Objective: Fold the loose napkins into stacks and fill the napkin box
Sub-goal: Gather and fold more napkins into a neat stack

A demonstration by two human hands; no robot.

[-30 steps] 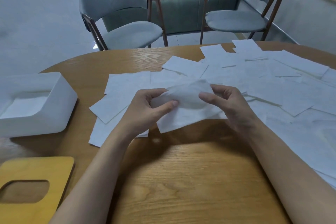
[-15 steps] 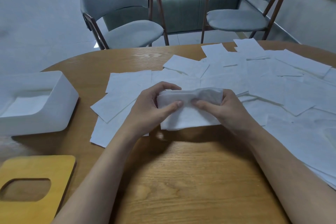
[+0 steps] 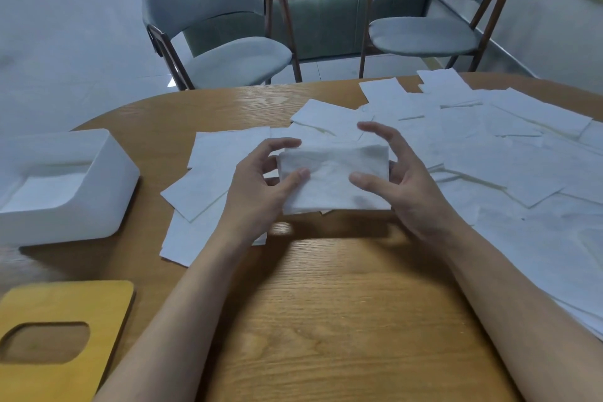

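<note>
At frame centre, over the table (image 3: 326, 310), a folded napkin (image 3: 332, 184) is pinched by the left hand (image 3: 257, 196) and the right hand (image 3: 412, 196). Both forefingers have been lifted off it since half a second ago. The box (image 3: 101, 186), at left, is cut off.

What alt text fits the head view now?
The left hand and right hand pinch a folded white paper napkin over a rounded wooden table. Loose white napkins cover its right side; a white napkin box and yellow wooden lid lie left.
</note>
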